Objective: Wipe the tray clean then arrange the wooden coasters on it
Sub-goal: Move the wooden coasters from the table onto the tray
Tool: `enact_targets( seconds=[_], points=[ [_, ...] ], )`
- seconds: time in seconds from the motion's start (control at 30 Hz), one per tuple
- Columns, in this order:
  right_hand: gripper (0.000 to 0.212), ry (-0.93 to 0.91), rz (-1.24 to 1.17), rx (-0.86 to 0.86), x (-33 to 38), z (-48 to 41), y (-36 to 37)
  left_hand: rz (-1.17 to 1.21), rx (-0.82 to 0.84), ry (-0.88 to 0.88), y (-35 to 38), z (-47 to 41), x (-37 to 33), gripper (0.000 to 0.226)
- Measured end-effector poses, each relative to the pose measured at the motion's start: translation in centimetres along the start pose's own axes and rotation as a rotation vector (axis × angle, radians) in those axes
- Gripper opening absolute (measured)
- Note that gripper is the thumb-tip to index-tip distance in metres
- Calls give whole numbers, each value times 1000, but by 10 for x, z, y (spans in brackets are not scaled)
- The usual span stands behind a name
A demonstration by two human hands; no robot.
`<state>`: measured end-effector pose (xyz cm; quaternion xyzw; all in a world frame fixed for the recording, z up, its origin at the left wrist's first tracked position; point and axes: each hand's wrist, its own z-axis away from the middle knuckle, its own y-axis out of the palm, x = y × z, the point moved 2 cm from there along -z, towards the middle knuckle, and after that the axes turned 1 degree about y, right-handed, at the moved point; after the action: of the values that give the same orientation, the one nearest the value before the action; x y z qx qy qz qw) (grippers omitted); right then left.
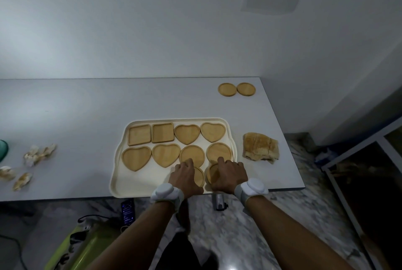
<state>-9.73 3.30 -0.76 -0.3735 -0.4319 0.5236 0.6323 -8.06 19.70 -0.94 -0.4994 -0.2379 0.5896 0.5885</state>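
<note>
Nearest us: both hands are down on the near row of the tray (139, 180), right half.

Left hand (185, 177) covers the near-left round coaster (199, 176), fingers bent over its far rim. It looks like a grip from above. Right hand (229, 177) does the same on the near-right round coaster (213, 175). The two coasters sit just beside each other, and we can't tell if they touch.

The rest of the near row, left of the left hand, is bare tray. That's where the free slots are.

Behind the hands, the middle row (166, 155) is full with two hearts and two rounds. The far row (162, 132) is full with two squares and two hearts.

The cloth (261, 146) lies on the table (87, 117) just right of the tray, so we judge wiping done and arranging well along.

The relation that matters: two coasters are off the tray, the far-left loose coaster (227, 89) and the far-right loose coaster (246, 89), side by side near the table's far right corner. They lie ahead and to the right of both hands, well apart from the tray.

The right hand is nearer, so we'd fetch with the right. They're round, so there's no long axis to line up.

The catch is that the free slots are on the left, so a hand-over or a cross-tray reach is likely.
</note>
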Motion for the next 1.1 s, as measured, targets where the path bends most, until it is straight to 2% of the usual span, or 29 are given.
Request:
enact_targets(
  seconds=[0.27,0.47,0.67,0.87,1.1],
  points=[
    [78,-1,-20,-2,-1,-4,7,19,14,-7,6,-4,-1,109],
    [76,-12,-31,16,-7,-2,7,32,25,-6,6,-4,0,110],
    [74,-9,-32,28,-7,-2,5,22,20,-12,6,-5,2,102],
    [74,17,-25,11,0,-7,7,19,18,-20,10,-13,-2,107],
    [62,30,27,-47,0,-8,17,-23,31,-10,14,-21,-4,110]
  ],
)
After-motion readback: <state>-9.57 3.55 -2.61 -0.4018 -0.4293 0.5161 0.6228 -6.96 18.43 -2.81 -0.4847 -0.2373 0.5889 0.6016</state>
